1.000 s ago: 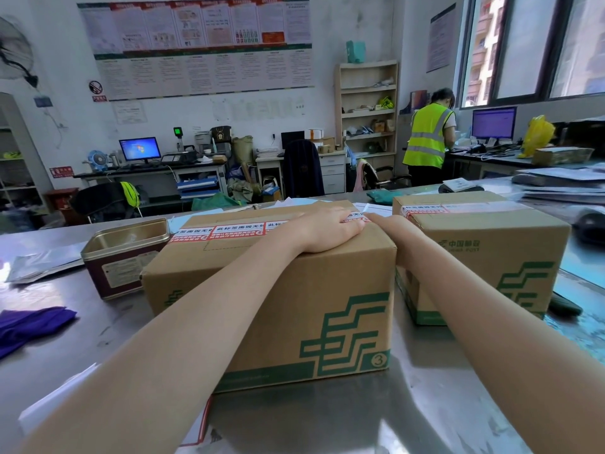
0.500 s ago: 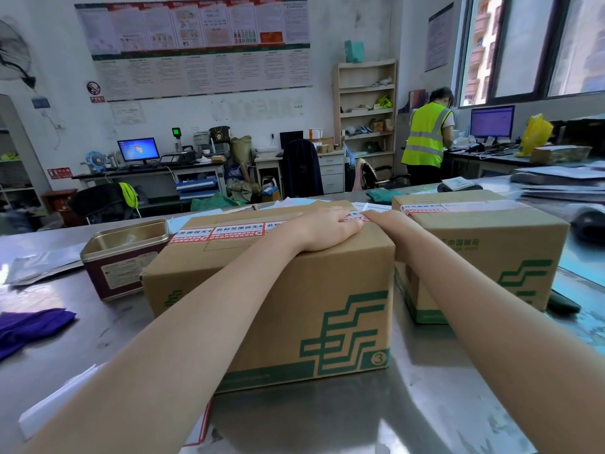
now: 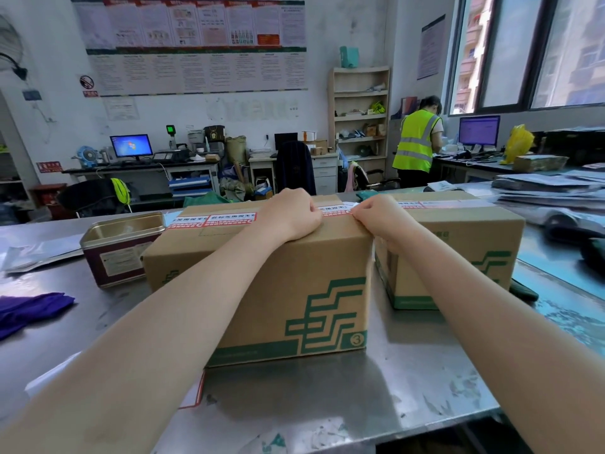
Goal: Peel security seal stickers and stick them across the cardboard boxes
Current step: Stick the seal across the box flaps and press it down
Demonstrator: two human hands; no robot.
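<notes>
A cardboard box with a green logo stands on the steel table in front of me. A red-and-white seal sticker runs along its top. My left hand rests on the box top, its curled fingers down on the sticker. At the box's top right edge, my right hand pinches the sticker's end. Close to the right stands a second box, which carries its own seal sticker across the top.
An open gold-lined tin stands left of the box, a purple cloth further left. A sticker sheet lies under my left arm. Stacked papers fill the right side. A person in a yellow vest stands at the back desk.
My left hand has gone from lying flat on the box top to curled fingers on the sticker. My right hand has risen from the box's side to pinch the sticker's end.
</notes>
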